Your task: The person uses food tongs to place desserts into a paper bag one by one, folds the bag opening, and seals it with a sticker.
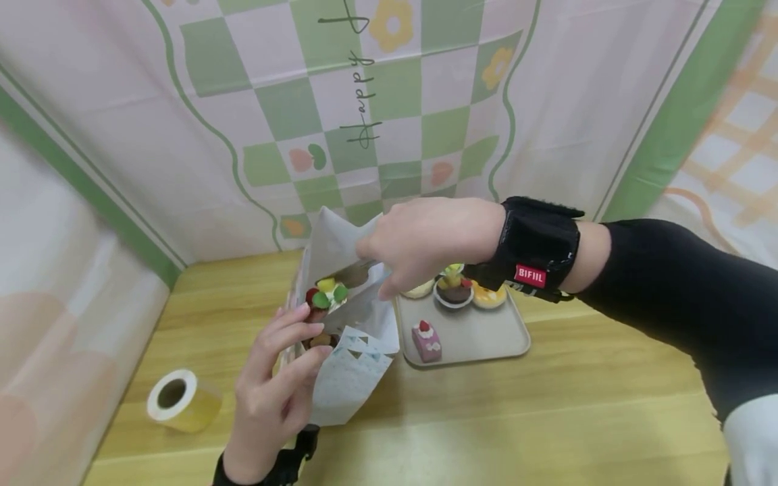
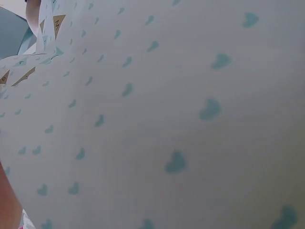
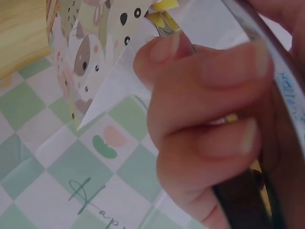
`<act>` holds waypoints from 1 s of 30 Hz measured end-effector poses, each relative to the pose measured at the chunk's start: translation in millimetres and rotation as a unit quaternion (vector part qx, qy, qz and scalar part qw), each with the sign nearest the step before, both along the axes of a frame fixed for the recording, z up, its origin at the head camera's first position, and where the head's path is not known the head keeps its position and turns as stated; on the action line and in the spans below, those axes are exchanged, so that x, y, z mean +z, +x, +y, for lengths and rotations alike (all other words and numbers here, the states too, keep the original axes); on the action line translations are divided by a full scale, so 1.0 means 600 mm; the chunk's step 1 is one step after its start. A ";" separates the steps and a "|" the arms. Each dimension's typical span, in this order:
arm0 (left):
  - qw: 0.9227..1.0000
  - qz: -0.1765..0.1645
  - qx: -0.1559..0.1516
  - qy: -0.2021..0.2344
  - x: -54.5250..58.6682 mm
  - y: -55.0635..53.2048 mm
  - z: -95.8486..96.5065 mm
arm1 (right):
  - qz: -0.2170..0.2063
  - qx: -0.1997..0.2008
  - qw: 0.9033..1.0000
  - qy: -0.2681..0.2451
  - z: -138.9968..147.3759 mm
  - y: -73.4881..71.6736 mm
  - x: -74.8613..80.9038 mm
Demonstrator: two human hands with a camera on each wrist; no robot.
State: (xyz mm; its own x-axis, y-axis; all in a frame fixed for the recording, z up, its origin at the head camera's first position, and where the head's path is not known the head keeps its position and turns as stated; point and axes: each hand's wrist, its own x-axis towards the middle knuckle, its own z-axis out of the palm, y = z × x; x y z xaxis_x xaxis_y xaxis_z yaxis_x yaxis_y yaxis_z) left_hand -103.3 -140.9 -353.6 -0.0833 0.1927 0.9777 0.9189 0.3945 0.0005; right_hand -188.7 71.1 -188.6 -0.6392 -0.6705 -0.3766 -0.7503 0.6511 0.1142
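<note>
My right hand (image 1: 425, 239) grips metal tongs (image 1: 352, 275), its curled fingers close up in the right wrist view. At the tongs' tips is a small cake (image 1: 328, 295) topped with yellow, green and red fruit pieces, in the mouth of a white paper bag (image 1: 355, 378). My left hand (image 1: 276, 378) holds the bag by its near left rim, fingers beside the cake. A brown pastry (image 1: 322, 339) shows partly in the bag, below the cake. Blue hearts on the bag (image 2: 143, 124) fill the left wrist view; animal faces show on the bag (image 3: 90, 57) in the right wrist view.
A beige tray (image 1: 480, 341) lies right of the bag. On it are a purple cake slice (image 1: 427, 343), a chocolate cupcake (image 1: 453, 294), an orange-topped pastry (image 1: 489, 295) and a pale pastry (image 1: 419, 290). A sticker-like roll (image 1: 182, 403) stands left. A printed curtain (image 1: 340, 101) hangs behind.
</note>
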 end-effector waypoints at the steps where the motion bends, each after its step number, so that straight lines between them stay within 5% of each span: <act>1: 1.000 0.003 0.000 0.001 0.000 0.000 0.001 | -0.003 -0.001 1.000 0.003 -0.002 0.000 -0.003; 18: 0.999 0.002 0.035 0.008 0.003 0.003 0.004 | -0.010 -0.001 1.000 0.028 -0.016 0.000 -0.022; 30: 0.999 0.021 0.018 0.023 0.004 -0.002 0.008 | -0.023 -0.024 0.999 0.022 -0.002 -0.003 -0.021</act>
